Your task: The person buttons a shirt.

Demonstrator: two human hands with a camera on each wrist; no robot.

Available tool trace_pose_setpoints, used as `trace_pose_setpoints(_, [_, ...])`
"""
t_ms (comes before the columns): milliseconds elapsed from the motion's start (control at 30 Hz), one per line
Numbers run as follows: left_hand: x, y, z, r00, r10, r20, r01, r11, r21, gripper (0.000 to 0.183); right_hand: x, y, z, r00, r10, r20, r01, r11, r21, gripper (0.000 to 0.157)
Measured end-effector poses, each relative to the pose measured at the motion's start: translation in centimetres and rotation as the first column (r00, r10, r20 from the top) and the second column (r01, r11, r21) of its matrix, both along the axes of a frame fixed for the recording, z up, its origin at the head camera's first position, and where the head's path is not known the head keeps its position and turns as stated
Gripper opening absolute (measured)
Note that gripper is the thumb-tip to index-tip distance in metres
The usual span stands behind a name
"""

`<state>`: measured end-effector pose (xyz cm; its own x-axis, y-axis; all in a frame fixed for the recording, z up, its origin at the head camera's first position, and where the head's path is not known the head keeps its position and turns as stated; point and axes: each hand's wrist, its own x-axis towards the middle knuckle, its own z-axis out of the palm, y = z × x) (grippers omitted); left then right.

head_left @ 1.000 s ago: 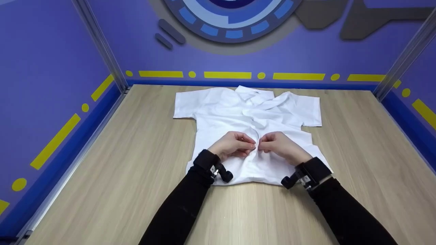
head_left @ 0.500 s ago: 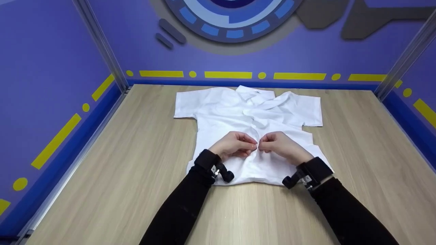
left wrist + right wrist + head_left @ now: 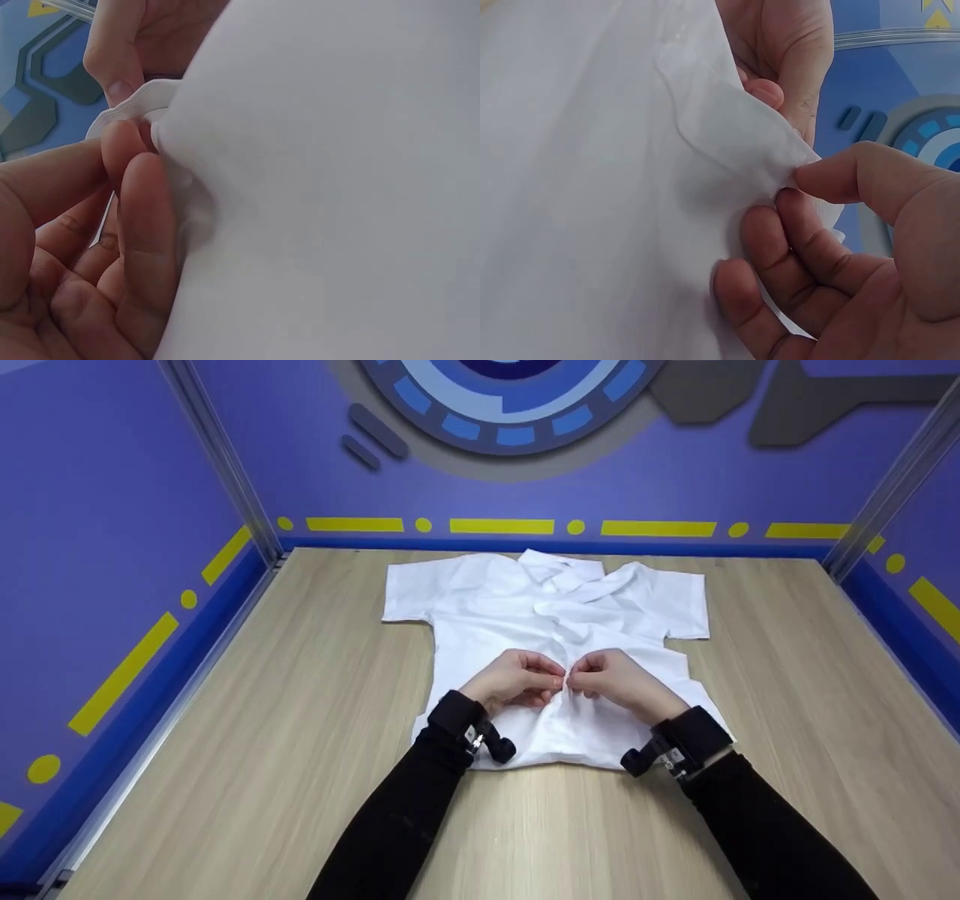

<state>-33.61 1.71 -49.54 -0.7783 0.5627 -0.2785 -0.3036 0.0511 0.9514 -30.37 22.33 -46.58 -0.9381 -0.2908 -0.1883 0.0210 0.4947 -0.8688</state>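
Observation:
A white short-sleeved shirt (image 3: 487, 615) lies face up on the table, its collar toward the back wall. Both hands meet at its front placket, in the lower half of the shirt. My left hand (image 3: 517, 679) pinches one edge of the placket between thumb and fingers. From the other side my right hand (image 3: 619, 682) pinches the facing edge, thumb against the index finger. In the left wrist view the shirt cloth (image 3: 322, 180) rises in a fold beside the fingertips. The right wrist view shows the lifted placket (image 3: 742, 142) between both hands.
The wooden table (image 3: 262, 720) extends around the shirt on both sides and in front. Blue panels with yellow marks (image 3: 502, 525) stand at the back, left and right. A black camera strap (image 3: 456, 711) sits on each wrist.
Both hands stay at the same spot on the placket. The fingertips shift slightly, with the right ones a little closer to the left. The rest of the shirt lies as before.

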Motion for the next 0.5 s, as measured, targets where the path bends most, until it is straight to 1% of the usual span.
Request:
trace_pose_setpoints(233, [0.13,0.08,0.04,1.000,0.006,0.003,-0.006,1.000,0.011,0.017,-0.03,-0.08,0.03,1.000,-0.017,-0.026,0.017,1.000,0.025,0.017])
trace_pose_setpoints(400, [0.25,0.32,0.12,1.000,0.022,-0.008,-0.022,1.000,0.002,0.018,-0.08,-0.23,-0.03,0.997,-0.051,-0.059,0.054,0.998,0.043,0.013])
trace_pose_setpoints(500, [0.28,0.46,0.10,0.999,0.039,0.000,-0.039,0.999,-0.002,0.017,-0.07,-0.31,0.01,0.994,-0.078,-0.077,0.082,0.995,0.052,0.009])
